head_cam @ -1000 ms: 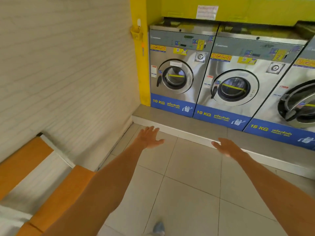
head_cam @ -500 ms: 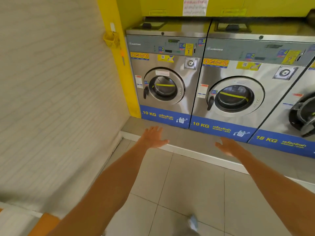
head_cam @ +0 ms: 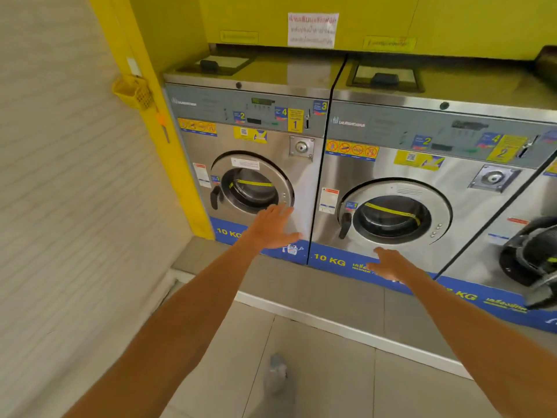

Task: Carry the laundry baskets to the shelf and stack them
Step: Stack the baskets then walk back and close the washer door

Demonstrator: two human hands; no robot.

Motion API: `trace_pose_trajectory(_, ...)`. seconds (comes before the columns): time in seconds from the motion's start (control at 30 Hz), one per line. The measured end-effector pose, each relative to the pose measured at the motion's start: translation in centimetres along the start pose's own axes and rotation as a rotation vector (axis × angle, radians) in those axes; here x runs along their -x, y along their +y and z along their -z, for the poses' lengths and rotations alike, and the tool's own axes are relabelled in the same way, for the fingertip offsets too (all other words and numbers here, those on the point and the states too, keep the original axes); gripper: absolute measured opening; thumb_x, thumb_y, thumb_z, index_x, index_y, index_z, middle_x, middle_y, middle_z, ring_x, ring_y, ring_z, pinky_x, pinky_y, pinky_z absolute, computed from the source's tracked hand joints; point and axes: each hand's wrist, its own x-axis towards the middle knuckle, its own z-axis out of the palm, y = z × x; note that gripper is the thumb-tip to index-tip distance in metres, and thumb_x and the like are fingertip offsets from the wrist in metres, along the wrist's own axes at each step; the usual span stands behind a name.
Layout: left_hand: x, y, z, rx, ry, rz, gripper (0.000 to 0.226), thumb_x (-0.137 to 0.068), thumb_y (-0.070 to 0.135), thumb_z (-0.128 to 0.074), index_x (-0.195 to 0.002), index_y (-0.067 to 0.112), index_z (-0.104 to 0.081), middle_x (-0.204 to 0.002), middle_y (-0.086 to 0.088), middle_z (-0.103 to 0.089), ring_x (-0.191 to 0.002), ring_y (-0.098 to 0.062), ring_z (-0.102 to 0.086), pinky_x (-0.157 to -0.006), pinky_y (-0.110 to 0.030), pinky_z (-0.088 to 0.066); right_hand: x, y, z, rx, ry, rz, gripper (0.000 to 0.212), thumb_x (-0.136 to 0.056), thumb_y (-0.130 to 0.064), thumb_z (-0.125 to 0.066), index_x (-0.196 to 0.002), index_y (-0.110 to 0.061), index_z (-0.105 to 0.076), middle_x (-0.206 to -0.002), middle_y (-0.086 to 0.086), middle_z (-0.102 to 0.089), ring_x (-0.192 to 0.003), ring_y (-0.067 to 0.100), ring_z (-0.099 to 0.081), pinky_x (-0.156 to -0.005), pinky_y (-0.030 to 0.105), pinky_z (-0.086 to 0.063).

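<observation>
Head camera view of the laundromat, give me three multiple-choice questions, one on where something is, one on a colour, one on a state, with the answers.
1. Where does the small yellow plastic basket hang?
A. On the yellow pillar left of the washers
B. On a washer door
C. On the floor tiles

2. What colour is the band marked 10 KG along the foot of the steel washing machines?
A. Red
B. Blue
C. Green

3. In what state are the person's left hand and right hand?
A. Each grips a laundry basket
B. Both are open and empty
C. Both press a washer door shut

Answers: 1 A, the basket sits against the pillar beside the leftmost machine. 2 B, the band is blue with yellow lettering. 3 B, the fingers are spread with nothing between them.
</observation>
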Motion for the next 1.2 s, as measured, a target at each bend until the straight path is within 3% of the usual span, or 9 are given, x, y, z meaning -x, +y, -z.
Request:
trace_pose_trajectory(0.13,-11.9,-0.4,4.8,-0.027,0.117,-0.092,0.086,-0.089,0.064,-0.054,-0.153,0.012,-0.030,-0.160,-0.016,-0.028,-0.145,-0.037,-0.029,-0.116,-0.052,-0.031,-7.3,0.0,3.7,-0.031,0.027,-0.013,0.066,-0.096,-0.039,-0.056,-0.149,-0.006,-0.034,-0.148,0.018,-0.046,-0.129,0.032,-0.052,-0.103,0.038,-0.042)
trace_pose_trajectory(0.3,-26.3,-0.3,9.8,-0.046,0.256,-0.195,0.085,-0.089,0.061,-0.056,-0.153,0.011,-0.031,-0.159,-0.016,-0.030,-0.146,-0.036,-0.028,-0.117,-0.050,-0.027,-16.6,0.2,7.5,-0.085,0.060,-0.051,0.063,-0.093,-0.040,-0.056,-0.144,-0.005,-0.042,-0.132,0.018,-0.061,-0.115,0.033,-0.062,-0.094,0.038,-0.049)
trace_pose_trajectory(0.47,-36.5,0.8,12.1,-0.091,0.322,-0.236,0.088,-0.089,0.064,-0.053,-0.156,0.014,-0.026,-0.162,-0.017,-0.022,-0.149,-0.037,-0.022,-0.119,-0.051,-0.025,-23.7,-0.2,9.2,-0.158,0.018,-0.117,0.062,-0.094,-0.037,-0.055,-0.142,-0.002,-0.040,-0.129,0.022,-0.062,-0.114,0.037,-0.062,-0.092,0.040,-0.049)
trace_pose_trajectory(0.57,-39.2,1.6,12.0,-0.114,0.495,-0.250,0.075,-0.090,0.061,-0.050,-0.147,0.012,-0.042,-0.147,-0.016,-0.043,-0.136,-0.035,-0.039,-0.111,-0.047,-0.039,-26.6,-0.5,8.1,-0.249,-0.011,-0.153,0.057,-0.091,-0.037,-0.054,-0.138,-0.007,-0.044,-0.128,0.019,-0.060,-0.113,0.035,-0.060,-0.093,0.042,-0.049)
trace_pose_trajectory(0.7,-41.3,1.5,10.8,-0.127,0.676,-0.323,0.070,-0.090,0.055,-0.054,-0.143,0.009,-0.048,-0.146,-0.018,-0.046,-0.138,-0.037,-0.039,-0.112,-0.048,-0.037,-29.7,-0.6,6.1,-0.277,-0.117,-0.184,0.058,-0.094,-0.035,-0.055,-0.141,-0.005,-0.038,-0.134,0.021,-0.054,-0.109,0.034,-0.058,-0.082,0.036,-0.045)
trace_pose_trajectory(0.8,-42.2,1.1,9.5,-0.107,0.726,-0.307,0.074,-0.090,0.053,-0.058,-0.147,0.007,-0.045,-0.151,-0.020,-0.042,-0.143,-0.040,-0.034,-0.115,-0.053,-0.032,-31.9,-0.8,4.5,-0.334,-0.115,-0.205,0.061,-0.094,-0.036,-0.057,-0.141,-0.001,-0.038,-0.137,0.023,-0.052,-0.119,0.037,-0.056,-0.093,0.041,-0.047)
trace_pose_trajectory(0.9,-42.7,1.5,8.0,-0.073,0.771,-0.272,0.075,-0.091,0.052,-0.059,-0.147,0.004,-0.045,-0.153,-0.022,-0.040,-0.145,-0.043,-0.030,-0.116,-0.055,-0.030,-33.6,-0.9,3.1,-0.459,-0.116,-0.258,0.041,-0.096,-0.031,-0.056,-0.123,-0.001,-0.049,-0.124,0.023,-0.060,-0.106,0.036,-0.060,-0.079,0.037,-0.046)
trace_pose_trajectory(1.07,-43.8,2.3,6.6,-0.037,0.861,-0.247,0.075,-0.090,0.047,-0.065,-0.142,-0.004,-0.046,-0.148,-0.031,-0.042,-0.140,-0.053,-0.032,-0.114,-0.060,-0.030,-36.5,0.1,1.4,-0.619,-0.124,-0.324,0.052,-0.098,-0.033,-0.053,-0.135,0.002,-0.045,-0.127,0.021,-0.058,-0.116,0.035,-0.059,-0.090,0.040,-0.048)
trace_pose_trajectory(1.2,-44.5,2.7,6.0,-0.019,0.878,-0.230,0.078,-0.087,0.045,-0.069,-0.141,-0.004,-0.043,-0.146,-0.034,-0.042,-0.138,-0.056,-0.033,-0.116,-0.060,-0.028,-39.3,0.7,0.0,-0.649,-0.131,-0.323,0.045,-0.098,-0.032,-0.051,-0.130,0.000,-0.050,-0.122,0.023,-0.061,-0.115,0.038,-0.060,-0.090,0.042,-0.048)
